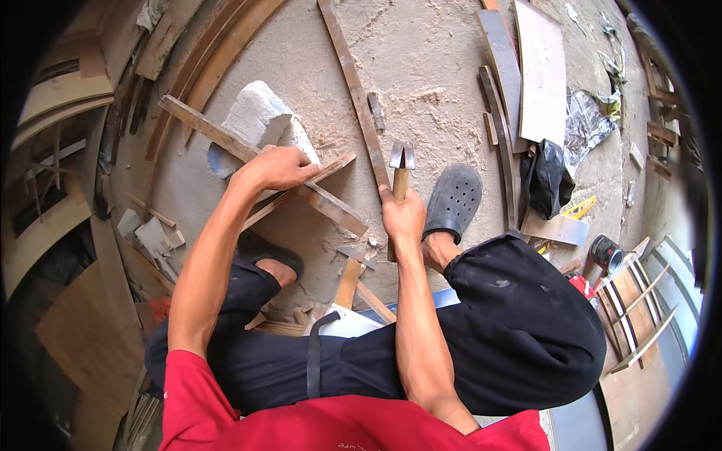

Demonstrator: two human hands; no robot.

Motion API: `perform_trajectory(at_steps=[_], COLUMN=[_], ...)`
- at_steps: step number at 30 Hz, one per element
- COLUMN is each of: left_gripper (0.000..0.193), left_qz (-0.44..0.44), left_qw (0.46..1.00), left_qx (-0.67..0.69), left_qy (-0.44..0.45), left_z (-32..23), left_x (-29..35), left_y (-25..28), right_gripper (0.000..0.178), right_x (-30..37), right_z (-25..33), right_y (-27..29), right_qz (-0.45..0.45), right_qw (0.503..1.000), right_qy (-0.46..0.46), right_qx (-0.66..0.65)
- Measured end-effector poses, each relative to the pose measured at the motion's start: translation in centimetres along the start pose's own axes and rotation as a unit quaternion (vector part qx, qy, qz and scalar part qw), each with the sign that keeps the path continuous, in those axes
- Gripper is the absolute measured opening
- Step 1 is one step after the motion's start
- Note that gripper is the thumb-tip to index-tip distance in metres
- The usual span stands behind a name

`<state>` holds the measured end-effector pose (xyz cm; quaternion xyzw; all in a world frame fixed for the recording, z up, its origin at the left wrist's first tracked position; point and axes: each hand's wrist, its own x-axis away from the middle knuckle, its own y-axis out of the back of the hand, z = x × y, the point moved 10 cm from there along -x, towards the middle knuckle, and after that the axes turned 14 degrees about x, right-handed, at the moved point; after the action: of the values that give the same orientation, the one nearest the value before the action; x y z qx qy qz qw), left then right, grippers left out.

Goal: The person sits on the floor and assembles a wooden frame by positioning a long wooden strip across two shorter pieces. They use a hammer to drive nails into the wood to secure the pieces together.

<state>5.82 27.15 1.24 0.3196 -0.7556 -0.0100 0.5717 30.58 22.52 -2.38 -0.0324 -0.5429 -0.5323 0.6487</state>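
My left hand (280,167) is closed round a weathered wooden strip (214,134), near where it crosses a second, thinner strip (337,167). The crossing itself is partly hidden under the fingers. A pale, rough stone block (258,113) sits just beyond, close to the strip. My right hand (404,216) grips a claw hammer (401,156) by its wooden handle, with the metal head pointing away from me. A long wooden batten (350,83) runs along the ground up to that hand. Between my legs lies a second hammer (348,279) with a wooden handle.
At right lie boards (541,71), a black plastic bag (547,180), a yellow level (577,208) and a can (605,254). Wooden furniture frames (60,98) stand at left. A grey clog (453,197) is on my right foot. A small wood scrap (376,110) lies ahead.
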Motion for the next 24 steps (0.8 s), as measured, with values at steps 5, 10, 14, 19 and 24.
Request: perform_trajectory(at_steps=[5,10,14,19,24], left_gripper=[0.030,0.025,0.025,0.026,0.046], left_qz=[-0.047,-0.146,-0.606,-0.659,-0.537], left_qw=[0.996,0.975,0.757,0.629,0.727], left_qx=[0.004,0.166,0.197,0.412,0.426], left_qy=[-0.079,-0.026,-0.145,0.002,-0.032], left_z=[0.0,2.3,4.3,13.7,13.8], left_x=[-0.2,1.1,9.7,11.7,9.5], left_y=[-0.2,0.0,2.6,-4.2,-6.7], right_gripper=[0.034,0.041,0.038,0.037,0.031], right_x=[0.5,0.9,2.7,3.8,4.3], right_z=[-0.3,-1.2,0.1,-0.5,-0.5], right_y=[0.5,-1.1,-2.2,-5.4,-5.4], right_qz=[-0.009,0.015,0.052,0.158,0.168], right_qw=[1.000,0.999,0.994,0.972,0.952], right_qy=[0.010,0.026,0.094,0.093,0.096], right_qx=[-0.003,-0.039,-0.008,-0.149,-0.237])
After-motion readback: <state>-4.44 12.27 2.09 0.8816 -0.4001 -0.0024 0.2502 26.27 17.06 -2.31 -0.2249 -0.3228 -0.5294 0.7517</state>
